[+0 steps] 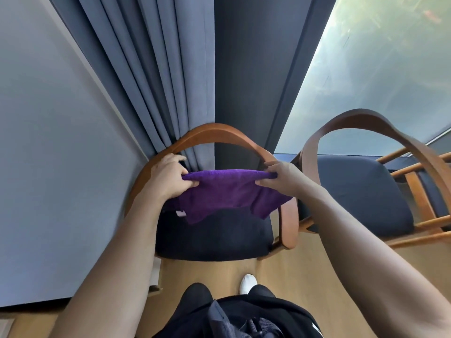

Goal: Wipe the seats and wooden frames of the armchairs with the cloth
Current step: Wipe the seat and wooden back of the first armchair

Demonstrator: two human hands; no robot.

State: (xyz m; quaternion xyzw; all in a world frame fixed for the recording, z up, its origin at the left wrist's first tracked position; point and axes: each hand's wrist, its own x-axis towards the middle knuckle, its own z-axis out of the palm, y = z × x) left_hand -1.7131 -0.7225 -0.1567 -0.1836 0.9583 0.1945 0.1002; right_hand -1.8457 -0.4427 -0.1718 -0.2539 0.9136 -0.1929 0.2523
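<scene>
A purple cloth [224,191] hangs stretched between my two hands above the dark seat [212,237] of the nearer armchair. My left hand [168,176] pinches its left top corner and my right hand [280,178] pinches its right top corner. The cloth's lower part droops in folds toward the seat. The armchair's curved wooden back rail [219,130] arches just behind my hands, and its right armrest [289,223] shows below my right wrist. A second armchair stands to the right, with a dark seat [361,191] and a curved wooden rail [366,118].
A grey wall [48,142] is close on the left. Blue-grey curtains [175,69] hang behind the nearer chair, and a large window [378,69] lies behind the second chair. The floor [305,276] is light wood. My white shoe [247,282] stands just before the seat.
</scene>
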